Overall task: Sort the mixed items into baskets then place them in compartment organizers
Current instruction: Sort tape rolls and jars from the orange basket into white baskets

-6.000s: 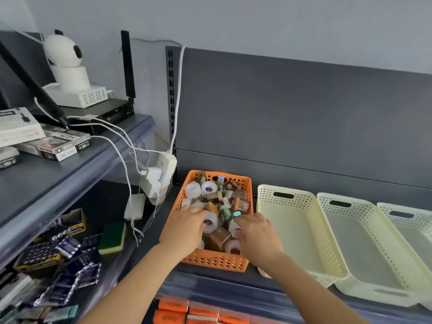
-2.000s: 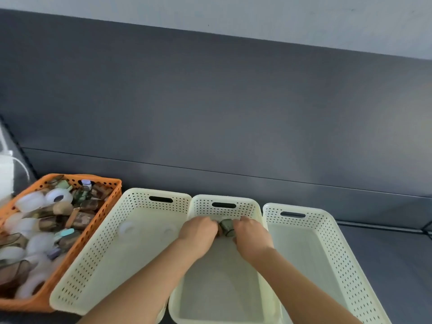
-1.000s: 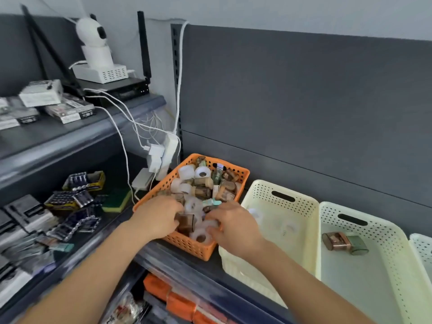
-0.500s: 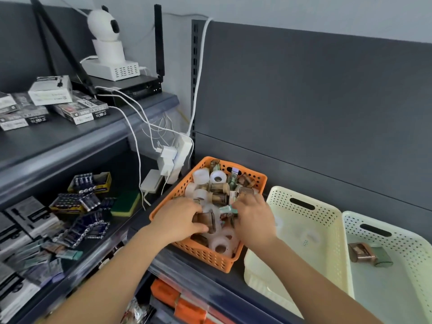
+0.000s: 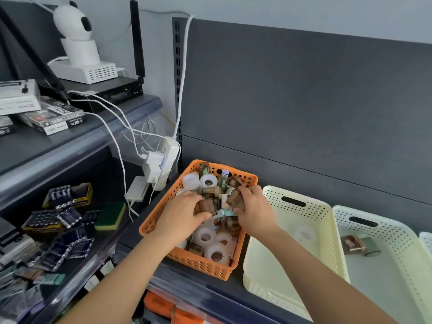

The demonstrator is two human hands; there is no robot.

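So the orange basket (image 5: 149, 228) is parked on the dark shelf (image 5: 236, 287), crammed with the mixed items: white tape rolls (image 5: 205, 236), brownish see-through little boxes and a few green bits, all jumbled together. Both hands are dug into the middle of that pile. The left hand (image 5: 182, 215) is seen with its grip closed round a brown box (image 5: 208, 204), thumb tucked under it and fingers curled over the top. The right hand (image 5: 256, 212) has its grip closed on another brown piece (image 5: 235, 197), which is pinched near the fingertips, slightly above the heap. Just to the right of the orange one a cream basket (image 5: 327, 220) is lined up, though whether the two touch can't be told, and a pale roll (image 5: 304, 233) can be faintly made out on its floor. A second cream basket (image 5: 402, 239) is set beside that, with a brown cartridge (image 5: 351, 244) and a green cartridge (image 5: 371, 248) lying side by side near its back end. Only a sliver of a third cream basket (image 5: 426, 239) is caught at the frame edge. Off to the left, a white power strip (image 5: 170, 155) is hung with chargers plugged in, a white camera (image 5: 74, 22) is perched on the upper shelf, and battery packs (image 5: 58, 218) plus a green-and-yellow sponge (image 5: 109, 215) are scattered on the lower one
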